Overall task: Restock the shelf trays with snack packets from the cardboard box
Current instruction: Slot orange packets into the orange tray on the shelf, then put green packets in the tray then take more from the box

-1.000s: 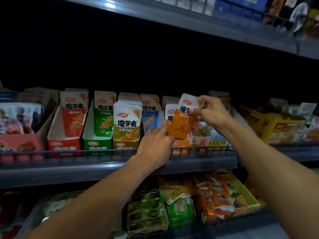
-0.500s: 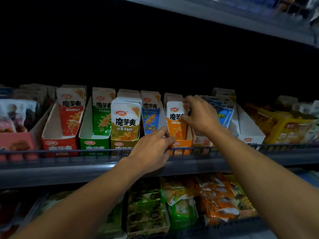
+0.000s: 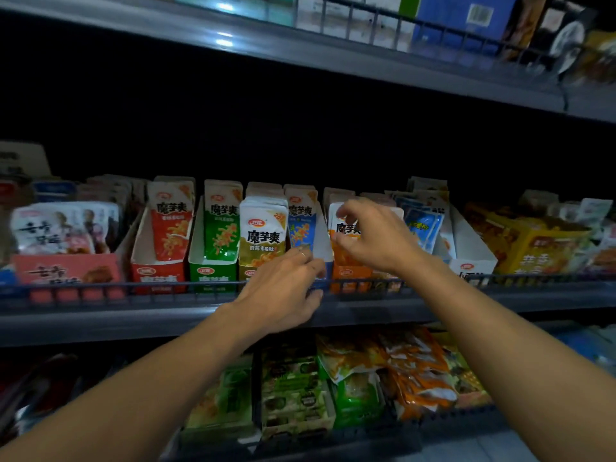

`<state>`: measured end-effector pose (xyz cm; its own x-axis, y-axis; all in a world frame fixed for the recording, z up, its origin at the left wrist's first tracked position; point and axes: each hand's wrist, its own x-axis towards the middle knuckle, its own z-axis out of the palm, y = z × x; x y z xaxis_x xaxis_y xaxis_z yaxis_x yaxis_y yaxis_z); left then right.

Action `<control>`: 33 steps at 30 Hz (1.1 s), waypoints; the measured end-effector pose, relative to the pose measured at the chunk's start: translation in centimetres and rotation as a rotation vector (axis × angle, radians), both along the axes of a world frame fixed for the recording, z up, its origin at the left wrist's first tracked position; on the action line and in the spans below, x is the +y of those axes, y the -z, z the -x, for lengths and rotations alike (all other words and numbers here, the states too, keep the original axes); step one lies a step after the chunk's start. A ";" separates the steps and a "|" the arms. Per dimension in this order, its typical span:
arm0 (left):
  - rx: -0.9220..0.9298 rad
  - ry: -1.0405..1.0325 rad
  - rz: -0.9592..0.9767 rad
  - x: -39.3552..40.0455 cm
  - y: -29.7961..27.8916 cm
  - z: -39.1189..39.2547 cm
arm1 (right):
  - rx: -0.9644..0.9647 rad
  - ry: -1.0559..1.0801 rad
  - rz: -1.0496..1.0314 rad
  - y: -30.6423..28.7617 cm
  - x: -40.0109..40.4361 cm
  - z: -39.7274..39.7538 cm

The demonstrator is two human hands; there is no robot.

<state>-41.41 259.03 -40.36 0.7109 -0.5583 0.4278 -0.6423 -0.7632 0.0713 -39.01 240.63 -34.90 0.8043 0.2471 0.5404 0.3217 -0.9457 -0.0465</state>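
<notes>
The right hand hangs in front of the orange packet standing in the orange tray, its fingers loosely curled and slightly apart, with no packet pinched between them; whether the fingertips touch the packet's face cannot be told. That posture suggests a hand placed to settle or straighten the front packet so it stands upright and faces outward like its neighbours. Just to the left of this hand and lower down, the left hand rests on the wire rail at the shelf's front edge, fingers bent over the rail near the blue tray and the foot of the orange one, holding no packet; the likely reason is to brace the trays so they do not slide back while the other hand works. Further left of the left hand stand the gold packet, the green packet and the red packet, each upright in its own colour-matched tray so labels read from the aisle. To the right of the right hand a white tray holds blue-and-white packets set well back. The cardboard box is not in view, so the next packet would have to come from outside this scene.
</notes>
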 end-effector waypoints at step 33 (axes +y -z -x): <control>0.479 -0.565 -0.020 45.9 19.0 23.2 | 0.662 -0.632 0.204 19.3 48.4 9.5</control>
